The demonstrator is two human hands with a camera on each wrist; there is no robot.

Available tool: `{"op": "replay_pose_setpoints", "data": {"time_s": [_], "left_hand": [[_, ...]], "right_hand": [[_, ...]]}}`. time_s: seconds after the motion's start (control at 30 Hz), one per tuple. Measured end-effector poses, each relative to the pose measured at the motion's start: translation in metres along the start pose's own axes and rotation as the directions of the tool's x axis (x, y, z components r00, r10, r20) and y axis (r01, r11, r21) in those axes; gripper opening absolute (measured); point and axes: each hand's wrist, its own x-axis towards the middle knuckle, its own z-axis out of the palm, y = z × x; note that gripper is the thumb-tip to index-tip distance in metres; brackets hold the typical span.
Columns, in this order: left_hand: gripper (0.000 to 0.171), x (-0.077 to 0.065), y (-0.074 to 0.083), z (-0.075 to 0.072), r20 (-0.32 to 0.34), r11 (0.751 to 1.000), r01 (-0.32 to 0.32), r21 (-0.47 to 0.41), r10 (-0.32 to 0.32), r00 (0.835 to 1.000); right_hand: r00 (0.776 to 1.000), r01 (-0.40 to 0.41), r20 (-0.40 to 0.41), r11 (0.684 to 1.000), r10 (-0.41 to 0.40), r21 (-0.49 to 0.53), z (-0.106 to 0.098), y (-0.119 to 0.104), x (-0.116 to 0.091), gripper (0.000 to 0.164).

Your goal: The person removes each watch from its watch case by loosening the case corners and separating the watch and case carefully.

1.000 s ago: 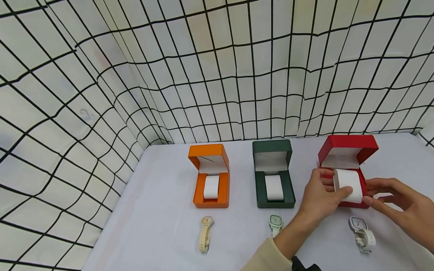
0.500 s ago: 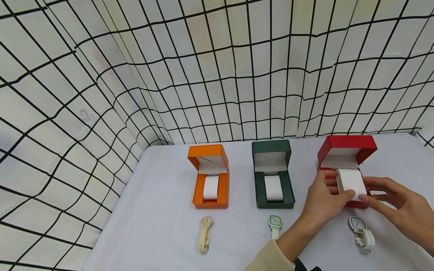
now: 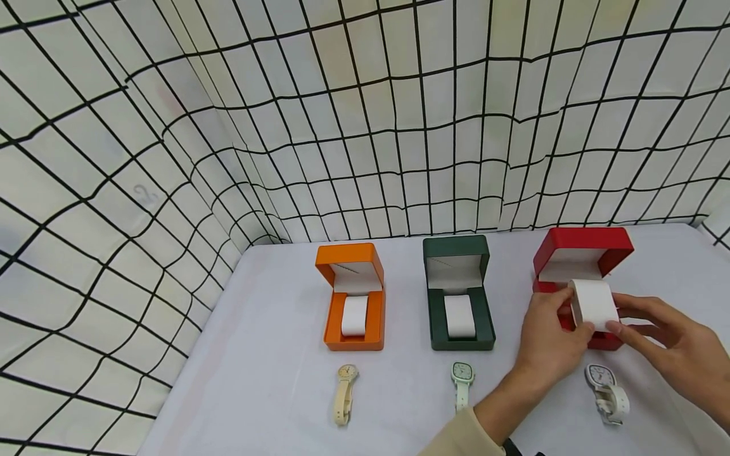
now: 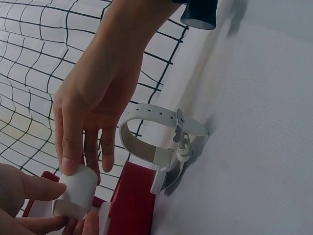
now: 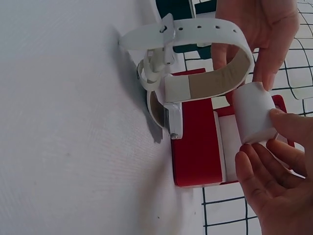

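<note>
A white watch cushion [image 3: 594,304] is held above the open red watch box [image 3: 587,239], tilted, with its bare white face up. My left hand [image 3: 550,339] grips its left end between thumb and fingers. At the right end my right hand [image 3: 678,345] pinches it, the thumb in front. In the right wrist view the cushion [image 5: 254,112] spans both hands, and the red box [image 5: 198,147] lies behind it. A white-strapped watch [image 3: 609,396], its strap buckled into a loop, lies in front of the box. My left hand partly covers the box's base.
An open green watch box [image 3: 436,316] and an open orange watch box [image 3: 333,323] stand to the left, each with a white cushion inside. A mint-green watch [image 3: 462,380] and a cream watch [image 3: 344,396] lie before them. Black netting [image 3: 393,130] rises behind the table [image 3: 256,354].
Both hands have raised the cushion out of the red box and tilted it, shifting slightly right. My right thumb has come onto the cushion's edge. Boxes and watches stay put.
</note>
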Motion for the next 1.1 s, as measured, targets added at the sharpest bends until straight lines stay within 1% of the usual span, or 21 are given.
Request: {"op": "replay_pose_setpoints", "data": {"time_s": [0.23, 0.4, 0.47, 0.53, 0.67, 0.77, 0.83, 0.9, 1.1], "left_hand": [[0.053, -0.001, -0.002, 0.004, 0.017, 0.995, -0.059, 0.076, 0.057, 0.998], [0.055, -0.002, -0.003, 0.006, 0.027, 0.990, -0.075, 0.122, 0.072, 0.997], [0.056, -0.002, -0.004, 0.007, 0.030, 0.988, -0.077, 0.133, 0.074, 0.997], [0.055, -0.002, -0.004, 0.007, 0.039, 0.983, -0.096, 0.154, 0.091, 0.995], [0.053, -0.002, -0.007, 0.007, 0.047, 0.970, -0.127, 0.206, 0.120, 0.992], [0.052, -0.002, -0.011, 0.008, 0.043, 0.962, -0.129, 0.240, 0.123, 0.992], [0.052, -0.002, -0.013, 0.009, 0.036, 0.959, -0.124, 0.256, 0.119, 0.992], [0.052, 0.000, -0.014, 0.010, 0.030, 0.953, -0.132, 0.272, 0.129, 0.991], [0.056, 0.002, -0.012, 0.013, 0.000, 0.948, -0.135, 0.289, 0.141, 0.990]], "right_hand": [[1.000, -0.025, -0.009, 0.999, 0.025, -0.021, 0.002, 0.004, 0.001, 0.054], [0.998, -0.055, 0.003, 0.997, 0.055, -0.049, 0.003, 0.006, 0.001, 0.053], [0.997, -0.075, 0.014, 0.995, 0.077, -0.068, 0.004, 0.007, 0.002, 0.053], [0.994, -0.101, 0.034, 0.991, 0.105, -0.090, 0.005, 0.008, 0.002, 0.054], [0.982, -0.159, 0.080, 0.976, 0.172, -0.149, 0.009, 0.008, 0.003, 0.057], [0.975, -0.184, 0.092, 0.968, 0.201, -0.171, 0.013, 0.006, 0.001, 0.057], [0.975, -0.187, 0.088, 0.968, 0.203, -0.170, 0.014, 0.006, -0.001, 0.057], [0.976, -0.185, 0.078, 0.967, 0.202, -0.175, 0.015, 0.005, -0.001, 0.056], [0.983, -0.168, 0.050, 0.971, 0.179, -0.171, 0.013, 0.003, 0.003, 0.054]]}}
